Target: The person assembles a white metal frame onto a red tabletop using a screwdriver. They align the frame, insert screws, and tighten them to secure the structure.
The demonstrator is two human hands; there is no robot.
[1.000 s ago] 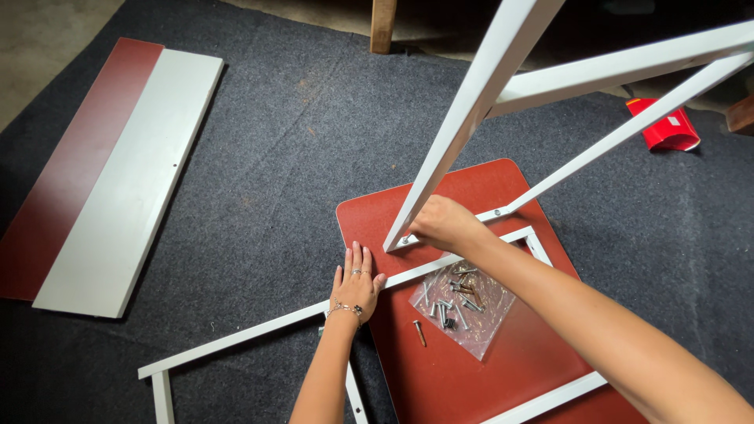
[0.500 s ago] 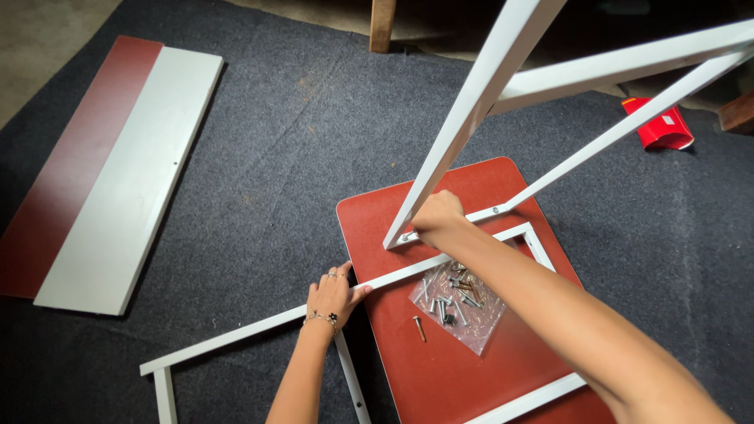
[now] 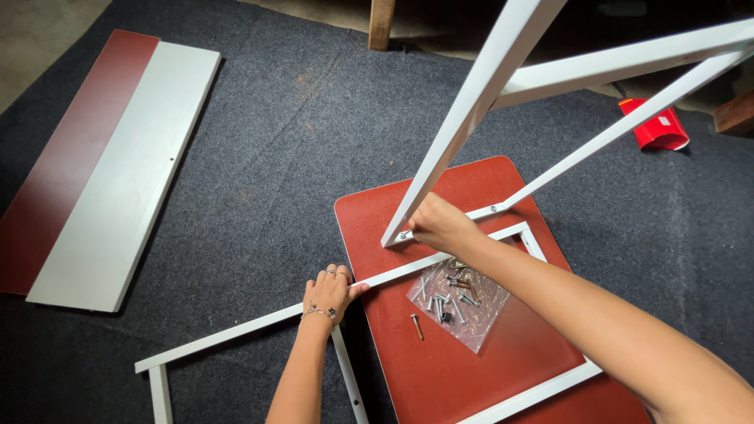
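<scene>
A red board lies flat on the dark carpet. On it stands an upright white metal frame, its foot resting on the board. My right hand closes around that foot near its bolt holes. A second white frame lies flat, partly over the board. My left hand presses down on its rail at the board's left edge, fingers curled over the rail. A clear plastic bag of screws sits on the board below my right hand, with a loose screw beside it.
A long red board and a white board lie side by side at the left on the grey carpet. A red object lies at the upper right. A wooden leg stands at the top.
My left hand has slid from the board's edge onto the flat frame's rail and curled over it. My right hand stays at the foot of the upright frame.
</scene>
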